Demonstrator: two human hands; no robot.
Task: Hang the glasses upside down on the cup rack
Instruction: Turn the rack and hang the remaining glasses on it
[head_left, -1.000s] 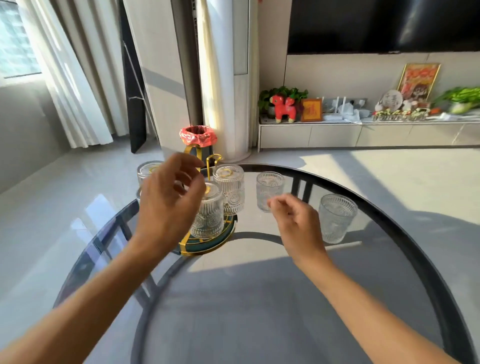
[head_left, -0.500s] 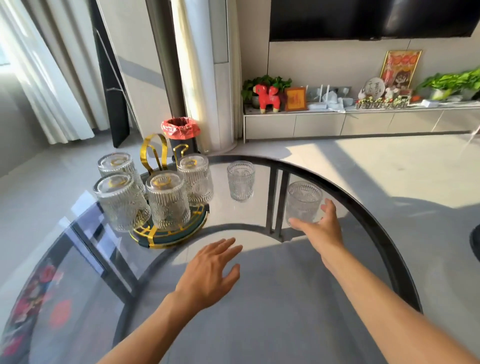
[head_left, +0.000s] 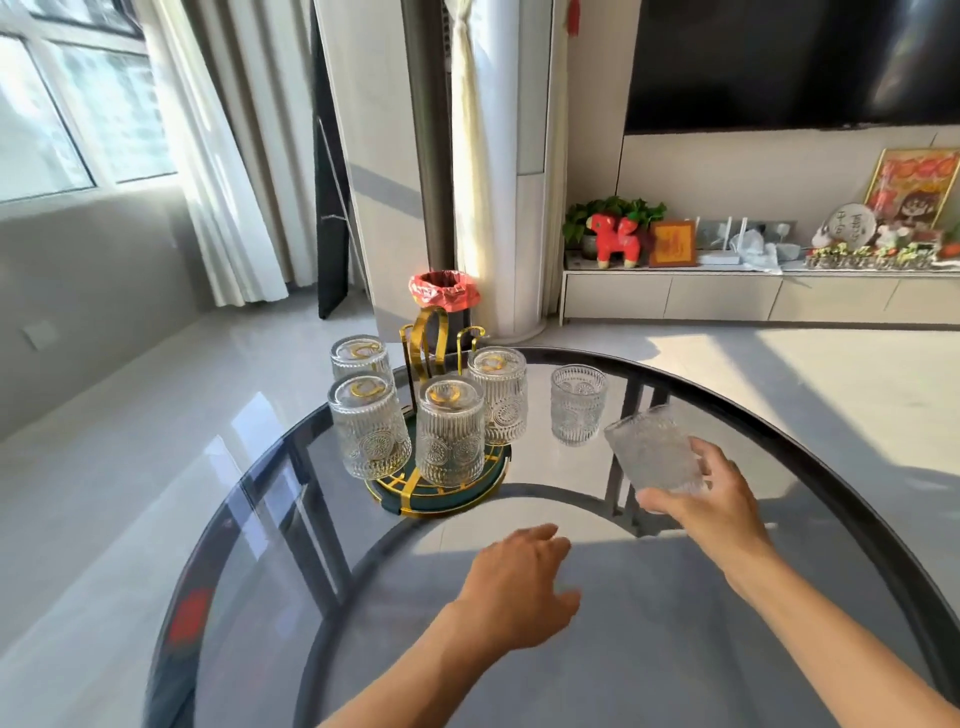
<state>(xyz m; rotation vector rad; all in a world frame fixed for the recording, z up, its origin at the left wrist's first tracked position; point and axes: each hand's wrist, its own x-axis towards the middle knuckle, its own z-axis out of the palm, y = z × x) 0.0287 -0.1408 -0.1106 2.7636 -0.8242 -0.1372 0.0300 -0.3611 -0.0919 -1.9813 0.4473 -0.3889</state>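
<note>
A gold cup rack (head_left: 425, 340) on a round green base (head_left: 441, 500) stands at the table's far left. Several ribbed clear glasses hang on it upside down, the nearest one (head_left: 451, 431) in front. One more glass (head_left: 578, 404) stands upright on the table to the rack's right. My right hand (head_left: 714, 496) grips another ribbed glass (head_left: 652, 449), lifted off the table and tilted to the left. My left hand (head_left: 519, 584) hovers above the tabletop in front of the rack, fingers loosely apart, holding nothing.
The round dark glass table (head_left: 675, 649) has a black rim and a frame showing through. A bin with a red bag (head_left: 444, 291) stands on the floor behind the rack. A low cabinet with ornaments (head_left: 727, 296) runs along the far wall.
My right hand has closed on the right-hand glass, lifted it off the table and tilted it. My left hand has drawn back a little and its fingers have curled.
</note>
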